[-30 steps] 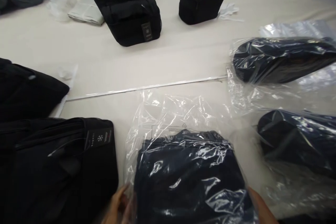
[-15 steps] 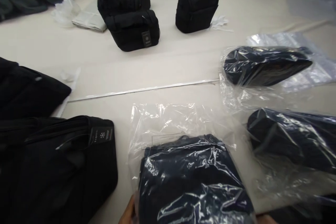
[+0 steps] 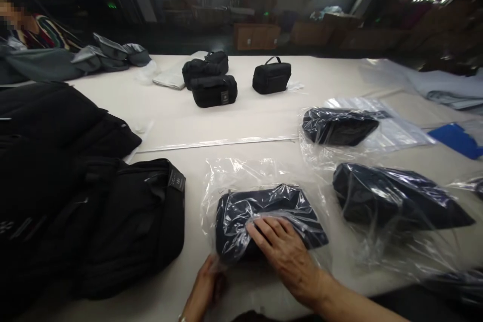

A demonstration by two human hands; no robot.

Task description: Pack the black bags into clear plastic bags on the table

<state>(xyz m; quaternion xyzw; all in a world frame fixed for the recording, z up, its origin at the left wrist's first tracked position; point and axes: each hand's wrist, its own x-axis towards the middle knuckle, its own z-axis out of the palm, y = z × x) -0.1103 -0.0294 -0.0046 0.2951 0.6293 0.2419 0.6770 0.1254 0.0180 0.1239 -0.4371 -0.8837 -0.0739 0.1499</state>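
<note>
Plastic-wrapped navy bag (image 3: 264, 211) under flat open right hand (image 3: 287, 251); left hand (image 3: 207, 284) pinching its half-hidden near edge.

Both bare forearms come up from the bottom edge of the view. The right hand (image 3: 284, 247) lies palm down, its wrist angled in from the lower right and its back turned to the camera. Its fingers (image 3: 264, 226) are spread slightly and stretched forward to the left, pressed flat. The left hand (image 3: 209, 282) sits lower and just to the left of the right one, close to it. It is curled, knuckles up, its fingers (image 3: 219, 274) bent inward in a pinch; their tips are hidden. The left wrist rises nearly straight from the bottom edge.
</note>
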